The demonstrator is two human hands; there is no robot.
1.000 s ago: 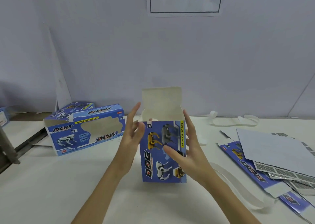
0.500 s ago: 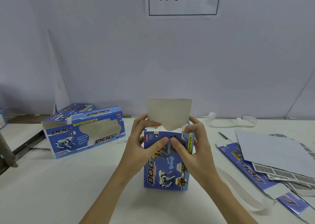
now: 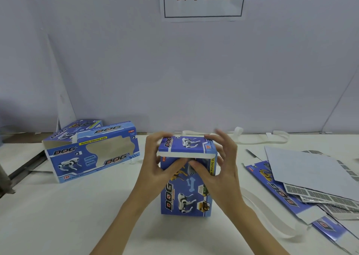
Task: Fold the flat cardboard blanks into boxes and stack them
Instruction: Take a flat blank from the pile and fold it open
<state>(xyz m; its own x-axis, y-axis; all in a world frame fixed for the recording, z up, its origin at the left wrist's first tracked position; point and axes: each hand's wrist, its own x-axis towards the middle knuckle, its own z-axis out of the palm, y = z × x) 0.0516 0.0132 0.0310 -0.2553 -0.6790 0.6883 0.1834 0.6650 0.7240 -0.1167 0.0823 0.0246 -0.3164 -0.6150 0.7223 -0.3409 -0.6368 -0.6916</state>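
1. The counter (image 3: 58,216) fills the lower half of the frame, a white surface meeting a pale wall. Its lower left is the widest free stretch for sliding or setting down a box.
2. The pile of flat cardboard blanks (image 3: 303,177) fans across the right edge, some printed side up, some grey side up. They look thin, light and floppy, so each is probably best lifted by a long edge with both hands.
3. A finished window box (image 3: 91,153) lies on its side at centre left, with another box (image 3: 77,126) behind it. That looks like the natural place to stack; both seem light enough to shift at a nudge.
4. The blue dog box (image 3: 186,186) stands upright at frame centre on the counter. It is hollow printed card: light, fairly stiff along the creases, easily dented on the panels, somewhat slick. It is best held at the corners and edges.
5. Its top lid flap (image 3: 184,146) lies nearly level over the opening, the white front edge not yet tucked in.
6. The left hand (image 3: 155,167) grips the box's upper left corner, thumb across the front.
7. The right hand (image 3: 223,163) holds the upper right corner, thumb on the front, fingers partly spread.
8. White paper strips (image 3: 260,210) loop just right of the box and may snag a sideways move.
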